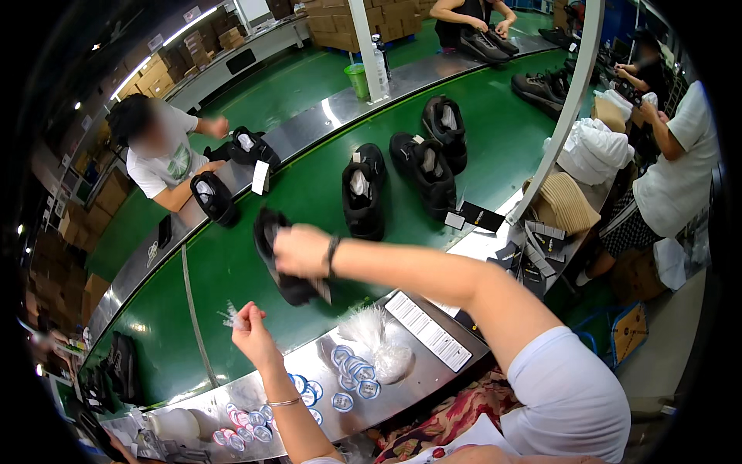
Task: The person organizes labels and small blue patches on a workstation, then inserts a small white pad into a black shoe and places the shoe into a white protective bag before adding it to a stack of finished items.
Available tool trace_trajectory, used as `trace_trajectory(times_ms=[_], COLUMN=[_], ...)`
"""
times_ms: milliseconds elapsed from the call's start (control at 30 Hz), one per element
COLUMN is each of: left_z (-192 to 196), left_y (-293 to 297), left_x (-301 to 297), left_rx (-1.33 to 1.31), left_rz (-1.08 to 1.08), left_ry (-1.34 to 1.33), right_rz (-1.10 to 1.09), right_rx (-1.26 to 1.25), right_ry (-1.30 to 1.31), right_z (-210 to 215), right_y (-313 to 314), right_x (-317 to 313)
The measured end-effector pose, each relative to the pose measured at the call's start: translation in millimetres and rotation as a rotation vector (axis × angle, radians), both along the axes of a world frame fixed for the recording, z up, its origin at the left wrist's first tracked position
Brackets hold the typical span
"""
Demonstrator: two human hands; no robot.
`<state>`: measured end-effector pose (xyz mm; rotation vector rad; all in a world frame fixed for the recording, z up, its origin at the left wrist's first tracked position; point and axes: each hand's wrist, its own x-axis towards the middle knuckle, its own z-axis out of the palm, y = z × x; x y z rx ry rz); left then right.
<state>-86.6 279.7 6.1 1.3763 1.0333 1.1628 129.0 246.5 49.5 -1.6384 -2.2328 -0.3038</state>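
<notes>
My left hand (253, 331) is closed, pinching a small bunch of clear plastic tag fasteners (230, 315) above the green belt. My right hand (303, 251) reaches across and grips a black shoe (280, 282) by its upper side; hand and shoe are both blurred, and the fingertips are partly hidden. A pale tag shows at the shoe's lower end. To the right on the belt stand more black shoes with white paper stuffed inside: one alone (363, 193) and a pair side by side (425, 176).
Round stickers (357, 371), a bundle of clear plastic fasteners (379, 348) and a printed label strip (429, 331) lie on the metal ledge (417, 379) before me. Black tags (483, 217) lie right, beside a metal post (568, 108). Across the belt, a co-worker (166, 147) handles two black shoes (212, 199).
</notes>
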Motion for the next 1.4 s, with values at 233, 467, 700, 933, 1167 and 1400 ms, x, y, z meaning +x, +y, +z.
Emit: trace_trajectory(times_ms=[233, 467, 700, 933, 1167, 1400], left_z=[34.1, 7.9, -31.7, -28.7, 33.8, 79.6], left_y=[-51.5, -124.9, -100.8, -53.5, -92.9, -150.9], left_x=[127.0, 309.8, 328.0, 331.1, 258.5, 163.1], left_rx=[0.554, 0.952, 0.924, 0.825, 0.098, -0.579], left_rz=[-0.448, -0.713, -0.688, -0.506, -0.87, -1.143], left_ry=[0.226, 0.631, 0.822, 0.842, 0.132, 0.026], right_rz=[-0.332, -0.935, -1.315, -1.432, -0.727, -0.104], right_rx=[0.26, 0.475, 0.153, -0.097, 0.37, -0.022], right_ry=[0.764, -0.22, -0.067, 0.27, 0.506, 1.774], right_z=[137.0, 108.6, -47.4, -70.6, 3.0, 5.7], right_y=[-102.2, -139.8, -213.5, -200.3, -190.1, -237.5], right_x=[172.1, 293.8, 414.1, 386.0, 218.6, 45.6])
